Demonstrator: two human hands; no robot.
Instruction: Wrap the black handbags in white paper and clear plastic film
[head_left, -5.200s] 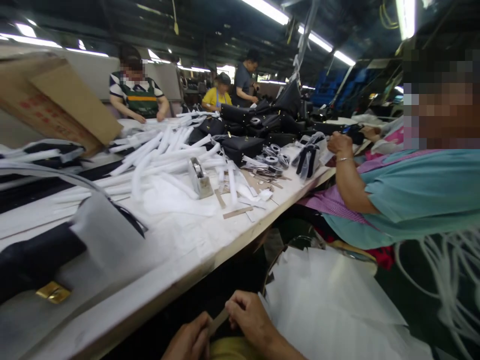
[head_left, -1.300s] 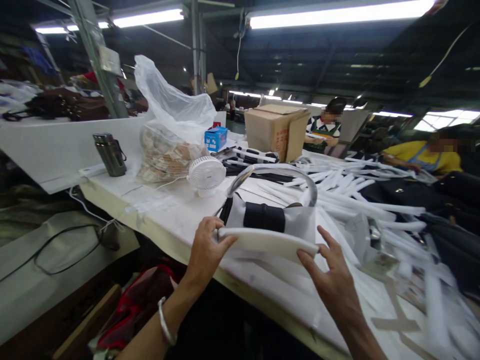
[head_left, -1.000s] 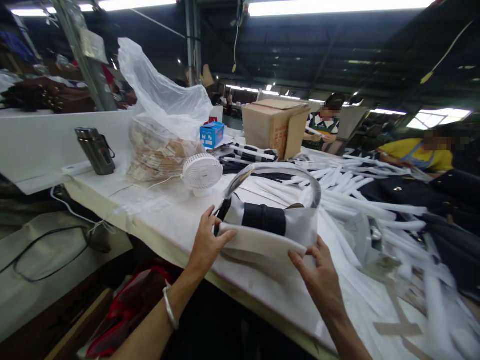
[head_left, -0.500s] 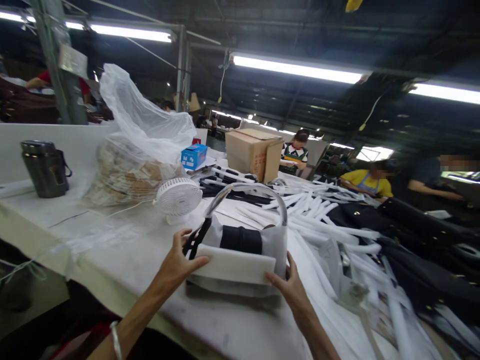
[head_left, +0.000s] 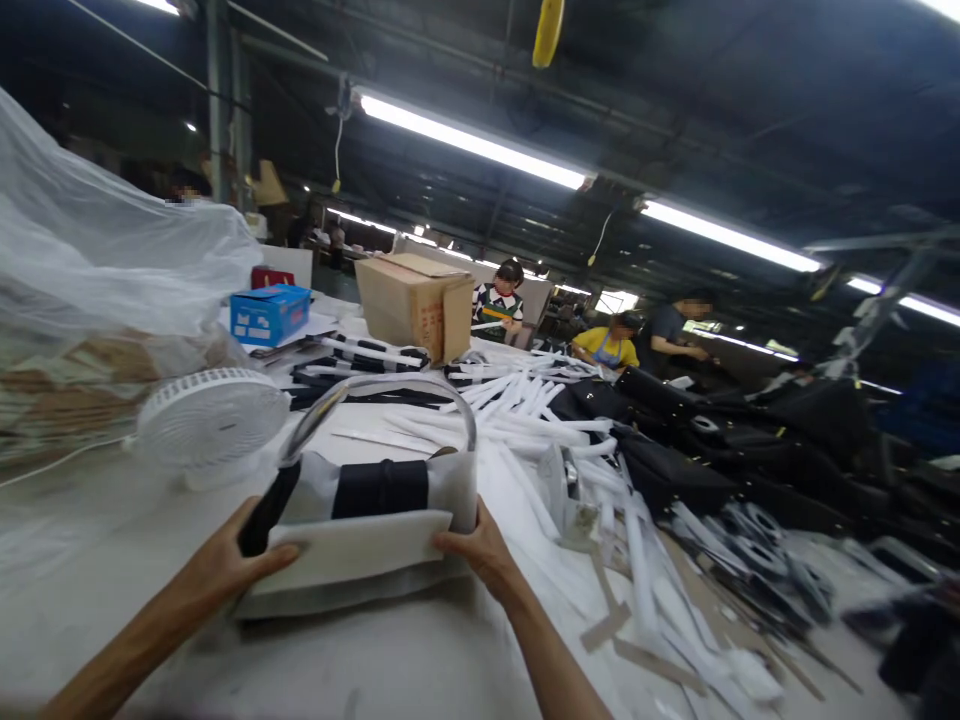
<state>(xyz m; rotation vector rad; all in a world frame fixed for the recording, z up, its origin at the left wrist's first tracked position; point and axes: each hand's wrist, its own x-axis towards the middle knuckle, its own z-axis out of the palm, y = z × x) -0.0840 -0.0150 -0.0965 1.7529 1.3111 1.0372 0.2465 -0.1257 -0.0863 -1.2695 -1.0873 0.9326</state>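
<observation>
A handbag (head_left: pixel 381 490) stands on the white table in front of me, its black middle showing between pale wrapping sheets. Its arched handle (head_left: pixel 375 385) rises above it, covered in clear or silvery wrap. Across the front lies a white foam sheet (head_left: pixel 360 548). My left hand (head_left: pixel 251 550) grips the bag's left end, thumb on the foam and fingers behind a black strap part. At the right end my right hand (head_left: pixel 474 545) has its thumb on the foam sheet and its fingers behind the side, mostly hidden.
A white fan (head_left: pixel 214 420) stands left of the bag, near a large plastic bag (head_left: pixel 90 240). Behind are a blue box (head_left: pixel 270 315) and a cardboard box (head_left: pixel 416 305). White foam strips (head_left: pixel 517 410) and black bags (head_left: pixel 675 470) lie to the right. Several people work farther back.
My view has turned right, so the fan, boxes and handbag appear farther left, and the flask has left the picture. Both hands keep hold of the handbag.
</observation>
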